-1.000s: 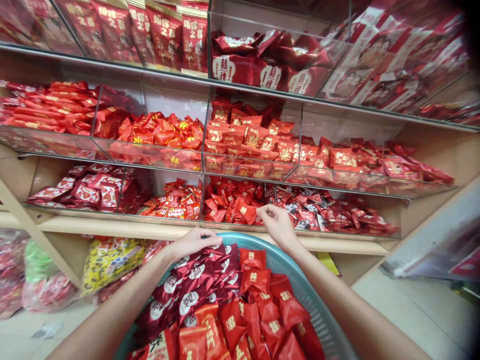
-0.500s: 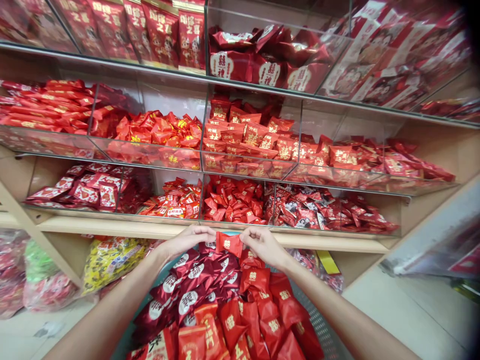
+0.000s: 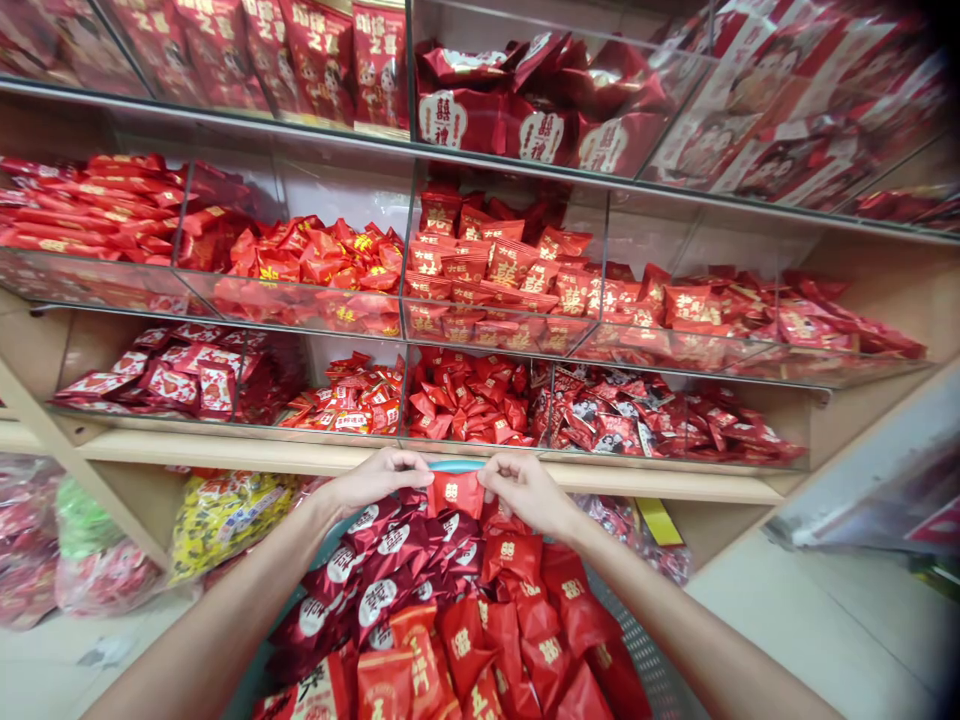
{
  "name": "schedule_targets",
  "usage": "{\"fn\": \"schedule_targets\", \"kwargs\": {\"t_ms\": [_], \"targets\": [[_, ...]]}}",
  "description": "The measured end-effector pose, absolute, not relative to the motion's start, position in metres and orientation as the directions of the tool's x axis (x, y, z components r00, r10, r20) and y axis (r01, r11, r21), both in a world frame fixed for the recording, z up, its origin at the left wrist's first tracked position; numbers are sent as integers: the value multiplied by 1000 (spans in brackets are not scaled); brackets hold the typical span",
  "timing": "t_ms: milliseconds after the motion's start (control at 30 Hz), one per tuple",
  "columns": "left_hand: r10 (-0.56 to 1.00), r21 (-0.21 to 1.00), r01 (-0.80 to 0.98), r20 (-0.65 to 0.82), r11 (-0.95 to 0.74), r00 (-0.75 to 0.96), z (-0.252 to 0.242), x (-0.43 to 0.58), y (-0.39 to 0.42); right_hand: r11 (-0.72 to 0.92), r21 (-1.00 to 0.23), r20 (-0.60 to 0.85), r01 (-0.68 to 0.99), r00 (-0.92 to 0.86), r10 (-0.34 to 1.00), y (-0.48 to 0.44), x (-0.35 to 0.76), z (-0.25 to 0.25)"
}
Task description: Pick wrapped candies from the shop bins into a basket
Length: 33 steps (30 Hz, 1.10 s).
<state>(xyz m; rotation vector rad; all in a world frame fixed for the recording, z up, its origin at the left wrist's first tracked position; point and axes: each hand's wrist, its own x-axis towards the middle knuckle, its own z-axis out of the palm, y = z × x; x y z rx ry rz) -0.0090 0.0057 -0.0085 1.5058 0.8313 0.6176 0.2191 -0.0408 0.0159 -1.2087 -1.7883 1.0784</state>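
A small red candy packet (image 3: 456, 494) with a gold character on it is stretched level between my two hands, over the far side of a teal basket (image 3: 459, 465). My left hand (image 3: 379, 478) pinches its left end. On the other end close the thumb and fingers of my right hand (image 3: 525, 492). Beneath it the basket holds dark maroon packets (image 3: 379, 600) with white heart labels on the left. Bright red packets (image 3: 512, 556) fill the right side and the front. The packet's lower edge lies close to those below; I cannot tell whether they touch.
Beyond the basket rises a wooden shelf (image 3: 225, 452) with clear-fronted bins of red packets (image 3: 472, 400). Bags of sweets, one yellow (image 3: 225, 520), lie beneath the lowest board at left. A yellow card (image 3: 660, 522) stands at right, above the tiled floor (image 3: 795, 610).
The packet has turned from a slight tilt to nearly level and sits a little lower. More of the basket's far rim shows above it. Both hands keep their pinch.
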Motion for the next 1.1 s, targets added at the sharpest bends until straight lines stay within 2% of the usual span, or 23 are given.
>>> {"fn": "schedule_targets", "kwargs": {"t_ms": [167,400,567,733,933,1100], "targets": [[807,991,130,-63,-17,587,-10,-9,7,225,-914,120,338,-304,945,-41,220,16],[829,988,154,-98,15,550,-3,-6,3,201,-933,122,298,-263,957,-42,232,20],[814,981,192,-95,-20,573,-2,-5,2,158,-966,121,203,-184,975,-42,238,28],[819,976,212,-80,-52,569,-4,-7,4,21,-981,17,191,-19,1000,-69,254,41],[817,979,201,-95,-26,568,-6,-7,5,-176,-931,-126,320,170,977,-115,292,49],[816,980,197,-98,-20,570,-7,-7,3,-245,-906,-168,344,237,957,-128,309,39]]}}
